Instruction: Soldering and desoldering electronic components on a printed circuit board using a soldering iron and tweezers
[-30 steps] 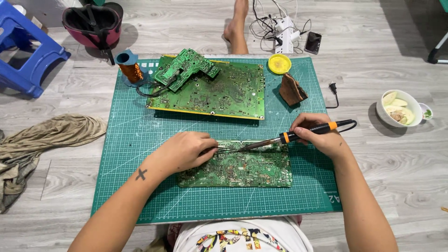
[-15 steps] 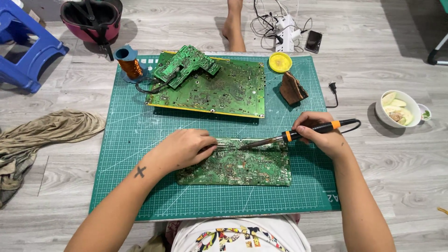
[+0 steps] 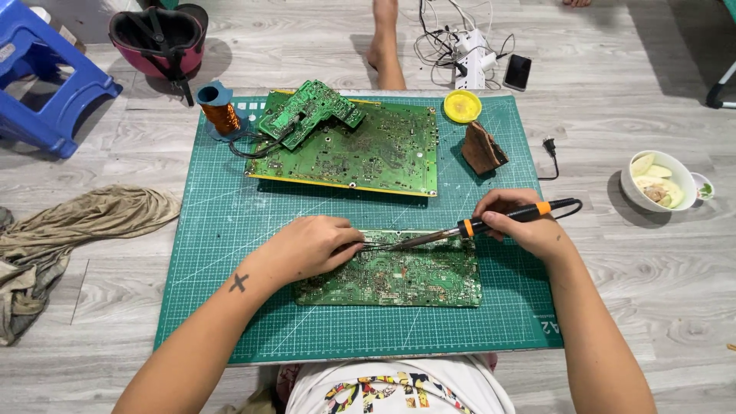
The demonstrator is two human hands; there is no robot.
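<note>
Steadying a green circuit board (image 3: 399, 276) at the near edge of the cutting mat (image 3: 215, 253), the left hand (image 3: 310, 245) pinched tweezers (image 3: 368, 246) while the right hand (image 3: 521, 226) closed around a soldering iron (image 3: 468, 228); thin, stiff and likely fragile, the board seemed best held by its edges.

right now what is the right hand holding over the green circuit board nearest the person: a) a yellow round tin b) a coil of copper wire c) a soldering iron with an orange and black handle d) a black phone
c: the right hand grips the soldering iron with the orange and black handle, its tip over the near green circuit board, where the left hand rests.
</note>
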